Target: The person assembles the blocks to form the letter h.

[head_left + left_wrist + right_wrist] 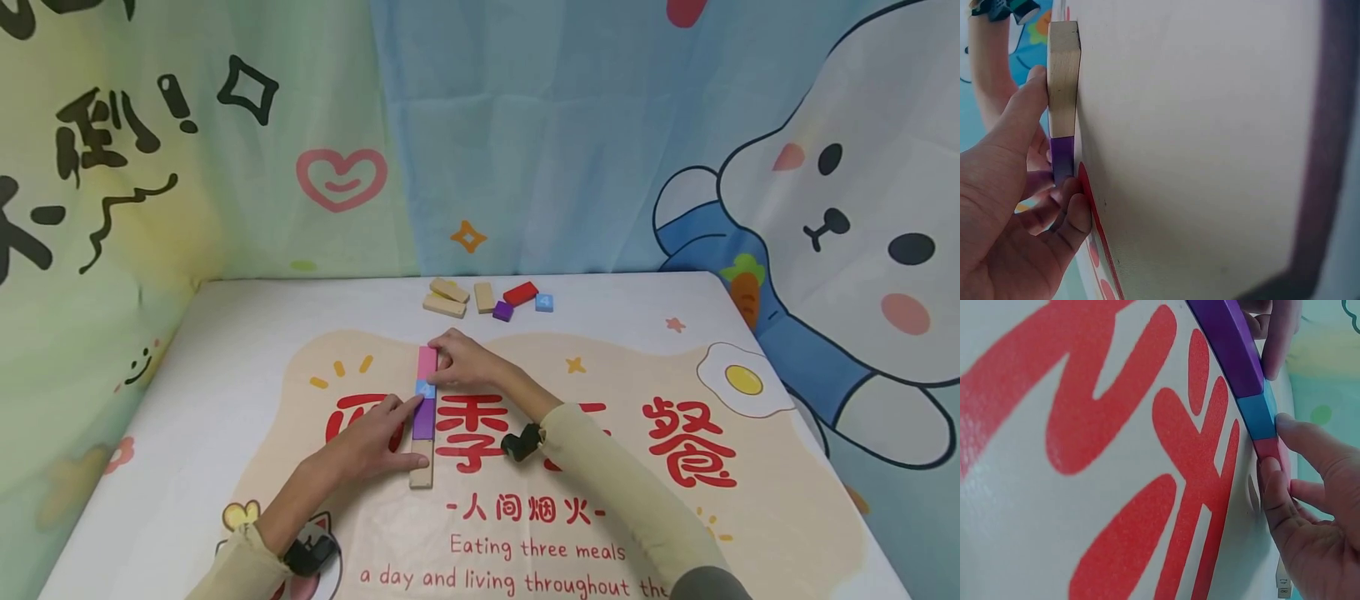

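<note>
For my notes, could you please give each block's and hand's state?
Left hand: touching near wooden block
Right hand: holding pink block
Near wooden block: aligned
Long purple block: aligned
Front blue block: aligned
Pink block: aligned
Red block: loose
Small purple block: loose
Back blue block: loose
Three wooden blocks: loose

On the table [217,333], a row of blocks [423,421] runs end to end from six o'clock to twelve. Seen from its middle, the left hand [378,442] lies at eight, touching its side, the right hand [467,363] at one, at the far block [427,358]. Beyond, loose blocks [484,297] lie at one. Behind the table at twelve hangs a curtain [525,167].
</note>
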{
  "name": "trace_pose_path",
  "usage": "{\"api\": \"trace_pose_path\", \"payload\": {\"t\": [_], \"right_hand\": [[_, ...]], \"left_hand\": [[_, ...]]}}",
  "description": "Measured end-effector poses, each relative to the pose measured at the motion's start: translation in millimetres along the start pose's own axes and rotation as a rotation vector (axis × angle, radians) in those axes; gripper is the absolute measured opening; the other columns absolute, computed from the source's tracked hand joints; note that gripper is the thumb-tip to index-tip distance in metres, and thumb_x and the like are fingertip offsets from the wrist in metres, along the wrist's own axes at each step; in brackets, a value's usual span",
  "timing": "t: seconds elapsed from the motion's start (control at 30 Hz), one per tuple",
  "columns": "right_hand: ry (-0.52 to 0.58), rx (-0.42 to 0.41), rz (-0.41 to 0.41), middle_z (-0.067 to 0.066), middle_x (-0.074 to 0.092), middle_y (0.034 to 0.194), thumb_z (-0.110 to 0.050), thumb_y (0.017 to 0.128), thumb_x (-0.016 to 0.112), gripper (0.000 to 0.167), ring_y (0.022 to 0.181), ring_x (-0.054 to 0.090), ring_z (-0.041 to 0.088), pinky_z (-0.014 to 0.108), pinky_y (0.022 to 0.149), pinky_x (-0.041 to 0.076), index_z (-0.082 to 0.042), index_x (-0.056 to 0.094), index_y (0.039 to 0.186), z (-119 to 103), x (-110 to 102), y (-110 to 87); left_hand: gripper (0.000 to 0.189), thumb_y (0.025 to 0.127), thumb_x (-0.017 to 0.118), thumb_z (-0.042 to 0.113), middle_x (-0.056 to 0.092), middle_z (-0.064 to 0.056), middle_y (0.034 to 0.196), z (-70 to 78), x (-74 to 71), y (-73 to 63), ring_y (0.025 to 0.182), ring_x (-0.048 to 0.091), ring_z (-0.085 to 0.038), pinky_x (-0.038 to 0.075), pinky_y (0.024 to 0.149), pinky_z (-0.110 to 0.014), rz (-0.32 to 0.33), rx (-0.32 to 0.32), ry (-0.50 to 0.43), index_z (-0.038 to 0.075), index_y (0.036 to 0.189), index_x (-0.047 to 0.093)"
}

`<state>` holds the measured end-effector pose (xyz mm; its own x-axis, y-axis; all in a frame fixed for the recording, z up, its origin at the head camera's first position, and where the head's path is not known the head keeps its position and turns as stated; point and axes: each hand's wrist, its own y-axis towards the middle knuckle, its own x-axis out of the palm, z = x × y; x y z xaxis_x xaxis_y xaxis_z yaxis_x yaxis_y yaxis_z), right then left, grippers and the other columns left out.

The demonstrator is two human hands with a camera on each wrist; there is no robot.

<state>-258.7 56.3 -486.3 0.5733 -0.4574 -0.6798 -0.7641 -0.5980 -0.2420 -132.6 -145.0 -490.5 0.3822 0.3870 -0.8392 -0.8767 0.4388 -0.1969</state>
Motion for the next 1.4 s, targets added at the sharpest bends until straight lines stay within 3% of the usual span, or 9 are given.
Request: {"api": "trace_pose_path", "payload": {"t": [0.1,0.2,0.3,0.4,0.73,0.93,1.2,1.4], "right_hand": [[-0.009,-0.015,0.041,0.012,0.042,0.137,-0.029,0.087,0.073,0.075,0.082,0.057,0.009,0.021,0.080,0.050,-0.008,0.035,0.149,-1.2,-2.2,-2.5],[0.019,-0.038,0.148,0.014,0.035,0.145,-0.029,0.087,0.073,0.082,0.079,0.058,0.010,0.022,0.073,0.050,-0.014,0.027,0.153,-3.6,-10.8,-8.3],[0.061,-0.059,0.258,0.016,0.035,0.148,-0.030,0.087,0.072,0.083,0.079,0.061,0.014,0.023,0.067,0.051,-0.017,0.025,0.154,-4.0,-25.7,-17.4],[0.064,-0.054,0.303,0.016,0.036,0.147,-0.030,0.088,0.072,0.082,0.082,0.064,0.015,0.023,0.067,0.052,-0.017,0.025,0.153,2.0,-41.0,-28.0],[0.052,0.039,0.343,0.018,0.036,0.146,-0.027,0.088,0.072,0.080,0.082,0.062,0.017,0.025,0.072,0.055,-0.011,0.027,0.152,47.9,-63.7,-53.2],[0.049,0.063,0.349,0.019,0.038,0.143,-0.026,0.089,0.071,0.076,0.086,0.062,0.021,0.029,0.074,0.056,-0.011,0.030,0.150,60.6,-73.4,-59.2],[-0.004,0.077,0.329,0.019,0.038,0.138,-0.025,0.089,0.071,0.072,0.086,0.059,0.020,0.025,0.073,0.052,-0.007,0.034,0.148,75.2,-75.7,-48.0],[0.015,0.124,0.314,0.017,0.041,0.134,-0.028,0.089,0.070,0.070,0.100,0.057,0.023,0.034,0.087,0.053,-0.011,0.036,0.148,83.8,-68.4,-33.7]], "left_hand": [[0.097,0.073,0.077,0.056,0.050,0.000,0.116,0.9,0.0,-0.6,0.098,0.047,-0.009,0.046,0.068,-0.018,0.005,-0.002,-0.004,0.023,0.152,0.032],[0.096,0.073,0.077,0.056,0.050,0.001,0.116,1.6,0.4,-1.3,0.099,0.047,-0.009,0.047,0.069,-0.018,0.006,-0.009,-0.003,0.022,0.152,0.033],[0.096,0.073,0.077,0.057,0.050,0.002,0.116,2.2,0.6,-1.3,0.100,0.047,-0.008,0.048,0.071,-0.019,0.006,-0.018,0.002,0.023,0.152,0.034],[0.096,0.073,0.077,0.057,0.051,0.002,0.116,2.6,0.8,-0.5,0.100,0.047,-0.008,0.048,0.070,-0.019,0.012,-0.022,-0.002,0.024,0.152,0.034],[0.095,0.073,0.078,0.053,0.050,0.001,0.113,4.0,1.8,-0.8,0.096,0.046,-0.009,0.045,0.065,-0.017,0.009,-0.014,-0.005,0.021,0.151,0.035],[0.095,0.073,0.078,0.053,0.049,0.002,0.110,4.3,1.6,-0.4,0.093,0.045,-0.008,0.044,0.064,-0.017,0.016,-0.009,0.007,0.021,0.152,0.034],[0.095,0.074,0.078,0.054,0.049,0.002,0.110,3.6,1.5,-2.3,0.094,0.045,-0.008,0.044,0.064,-0.017,0.018,0.000,0.014,0.021,0.152,0.034],[0.095,0.074,0.077,0.054,0.049,0.002,0.110,2.5,0.2,-2.7,0.094,0.045,-0.009,0.045,0.065,-0.017,0.019,0.006,0.014,0.021,0.152,0.033]]}}
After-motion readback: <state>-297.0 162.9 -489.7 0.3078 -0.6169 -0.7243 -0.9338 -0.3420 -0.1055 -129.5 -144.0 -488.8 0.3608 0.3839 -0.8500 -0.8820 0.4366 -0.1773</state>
